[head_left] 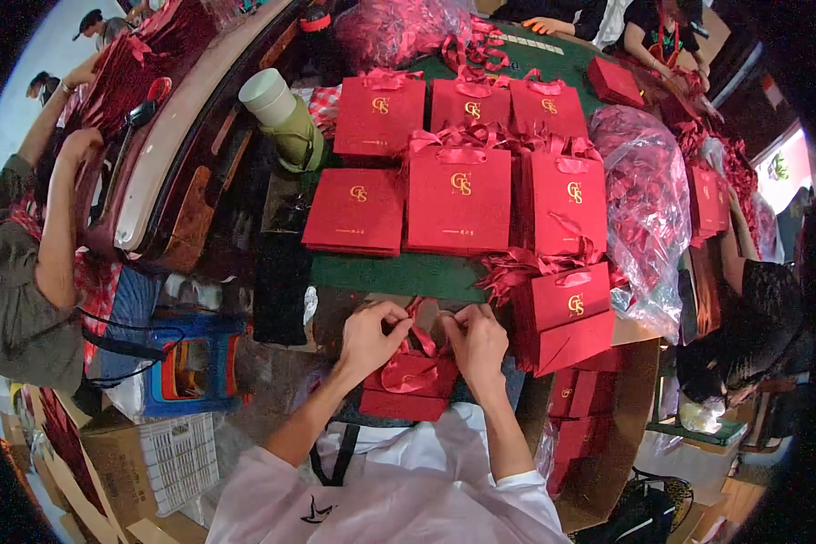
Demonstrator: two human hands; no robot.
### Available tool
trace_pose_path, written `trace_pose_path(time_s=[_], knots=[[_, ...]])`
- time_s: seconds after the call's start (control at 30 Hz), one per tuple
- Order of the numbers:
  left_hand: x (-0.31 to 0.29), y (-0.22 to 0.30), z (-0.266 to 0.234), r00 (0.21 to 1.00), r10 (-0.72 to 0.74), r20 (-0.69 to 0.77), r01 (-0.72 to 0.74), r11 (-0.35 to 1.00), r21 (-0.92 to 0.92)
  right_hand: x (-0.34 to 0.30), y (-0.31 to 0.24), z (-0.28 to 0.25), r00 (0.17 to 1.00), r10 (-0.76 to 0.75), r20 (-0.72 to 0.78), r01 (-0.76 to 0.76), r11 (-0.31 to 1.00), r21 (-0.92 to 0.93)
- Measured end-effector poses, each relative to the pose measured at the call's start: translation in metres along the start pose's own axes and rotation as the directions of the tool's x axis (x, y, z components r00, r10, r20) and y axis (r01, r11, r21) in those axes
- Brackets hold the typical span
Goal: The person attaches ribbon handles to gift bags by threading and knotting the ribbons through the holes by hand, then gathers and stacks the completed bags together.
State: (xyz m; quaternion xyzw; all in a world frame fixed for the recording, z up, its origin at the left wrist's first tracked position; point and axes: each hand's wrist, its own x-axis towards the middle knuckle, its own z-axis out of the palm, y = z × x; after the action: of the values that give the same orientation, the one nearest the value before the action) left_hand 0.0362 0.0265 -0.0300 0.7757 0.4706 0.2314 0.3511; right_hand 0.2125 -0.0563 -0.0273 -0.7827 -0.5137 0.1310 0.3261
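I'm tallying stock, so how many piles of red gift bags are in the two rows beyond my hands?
6: far-left pile, far-middle pile, far-right pile, near-left pile, near-middle pile and near-right pile. Others could be hidden.

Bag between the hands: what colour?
The bag is red, seen best in the head view.

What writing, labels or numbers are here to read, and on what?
I won't copy lettering, only say where it stands:
Red bags on the table: gold monogram; the line beneath is too small to read.
Nearest small red bag: blurred gold mark.
White shirt: dark emblem, no readable word.
Cardboard box, left: blurred print.
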Motion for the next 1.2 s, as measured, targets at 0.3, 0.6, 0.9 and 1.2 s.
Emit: trace_pose_path(time_s=[0.3, 0.6, 0.9, 1.2], knots=[[-0.005, 0.015, 0.002, 0.989, -0.099, 0.107, 0.126, 0.952, -0.279, -0.010, -0.019, 0.004, 0.992, 0.028, 0.122, -0.090, 0.831, 0.549], [-0.008, 0.017, -0.011, 0.979, -0.045, 0.198, 0.095, 0.962, -0.255, -0.014, -0.007, 0.022, 0.994, 0.010, 0.106, -0.084, 0.680, 0.729], [-0.070, -0.023, -0.016, 0.900, 0.006, 0.436, 0.288, 0.742, -0.605, -0.010, -0.008, 0.024, 0.986, 0.163, 0.041, -0.137, 0.642, 0.754], [-0.110, -0.008, -0.025, 0.968, 0.021, 0.250, 0.074, 0.928, -0.365, 0.019, -0.035, -0.005, 0.977, 0.176, -0.119, -0.076, 0.812, 0.578]])
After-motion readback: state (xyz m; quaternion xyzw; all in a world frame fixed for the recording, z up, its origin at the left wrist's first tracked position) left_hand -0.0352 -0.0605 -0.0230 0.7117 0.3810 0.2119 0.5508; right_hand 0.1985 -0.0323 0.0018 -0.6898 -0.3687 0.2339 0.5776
